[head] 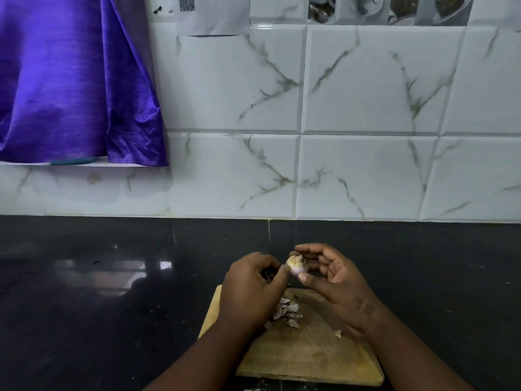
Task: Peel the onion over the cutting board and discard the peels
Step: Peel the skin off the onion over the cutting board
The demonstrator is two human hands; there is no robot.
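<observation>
A small pale purple onion [296,266] is held up above the far end of the wooden cutting board [307,354]. My right hand [335,280] pinches it between thumb and fingertips. My left hand [251,289] has its fingers curled and its thumb tip pressed against the onion's left side. A small heap of dry onion peels [286,313] lies on the board below my hands, with one stray peel [338,333] near my right wrist.
The board sits on a dark glossy countertop [112,292] that runs back to a white marbled tile wall [352,122]. A purple curtain [70,80] hangs at the upper left over a ledge.
</observation>
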